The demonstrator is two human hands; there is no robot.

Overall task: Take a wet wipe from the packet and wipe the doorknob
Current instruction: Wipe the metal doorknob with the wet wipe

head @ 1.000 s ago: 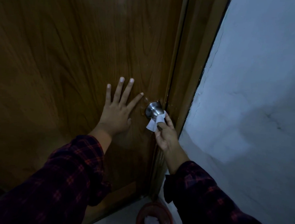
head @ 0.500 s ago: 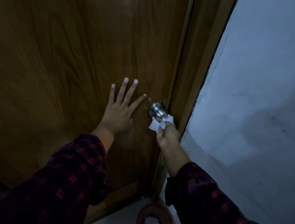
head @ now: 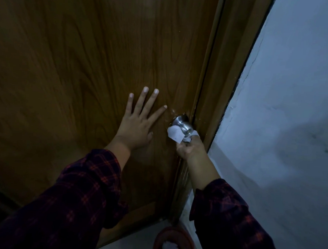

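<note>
Wiping step in hand, wipe already out of the packet; no packet in view. Left hand flat on the wooden door, fingers spread wide, holding nothing, looks like bracing. Doorknob sits at the door's right edge by the frame. Wet wipe is pressed on the knob's lower-left face. Right hand below it, fingers curled and pinched on the wipe. Next move probably calls for working the wipe around the uncovered top and right side. Red bin on the floor below.
</note>
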